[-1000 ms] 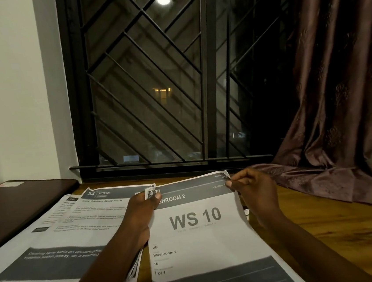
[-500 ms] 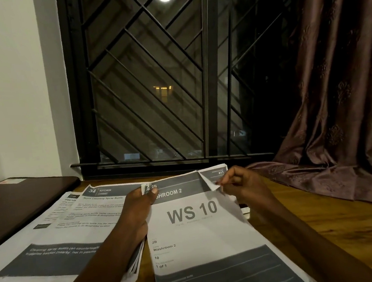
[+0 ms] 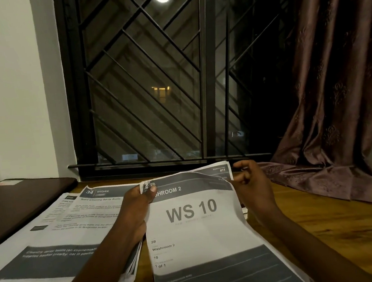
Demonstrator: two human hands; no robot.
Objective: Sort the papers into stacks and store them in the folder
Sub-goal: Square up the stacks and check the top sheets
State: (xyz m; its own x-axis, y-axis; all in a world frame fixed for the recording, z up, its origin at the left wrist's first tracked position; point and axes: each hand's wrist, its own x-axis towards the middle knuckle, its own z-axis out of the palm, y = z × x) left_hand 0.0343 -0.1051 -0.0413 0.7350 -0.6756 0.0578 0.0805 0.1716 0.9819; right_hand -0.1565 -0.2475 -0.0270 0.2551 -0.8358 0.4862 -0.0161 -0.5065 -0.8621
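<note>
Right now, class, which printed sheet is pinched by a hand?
The WS 10 sheet: the left hand pinches its top-left corner. The Kitchen sheet lies flat beside it, ungripped.

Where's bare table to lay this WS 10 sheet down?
Free: the wooden table right of the WS 10 sheet, bordered behind by the curtain hem. Crowded: the left, where spread papers lie beside the dark folder.
</note>
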